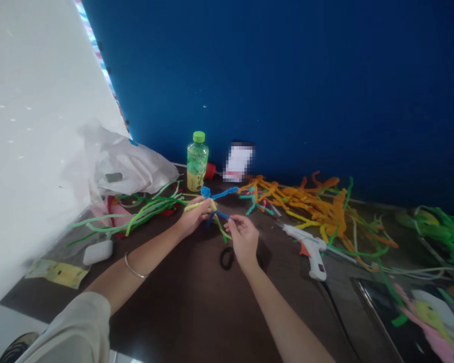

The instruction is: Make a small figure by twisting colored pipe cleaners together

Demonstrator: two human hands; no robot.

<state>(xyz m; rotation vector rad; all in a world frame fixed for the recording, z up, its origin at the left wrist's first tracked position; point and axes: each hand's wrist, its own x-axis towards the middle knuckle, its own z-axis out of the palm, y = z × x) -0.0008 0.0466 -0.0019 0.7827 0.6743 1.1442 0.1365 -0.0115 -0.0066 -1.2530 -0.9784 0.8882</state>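
A small blue and yellow pipe-cleaner figure (221,193) is held above the table in front of me. My left hand (194,218) closes around its yellow part, with blue strands sticking out above and below the fingers. With thumb and fingers pinched, my right hand (244,237) grips the end of a dark blue pipe cleaner (222,215) that runs out of the figure. A yellow-green strand hangs between the hands. Black loops that look like scissor handles (226,258) lie on the table, partly hidden by my right hand.
A white glue gun (310,247) with a cord lies right of my hands, before a heap of orange pipe cleaners (325,206). Green pipe cleaners (144,217) and a white case (98,252) are at left. A drink bottle (197,164) and a phone (238,161) stand behind.
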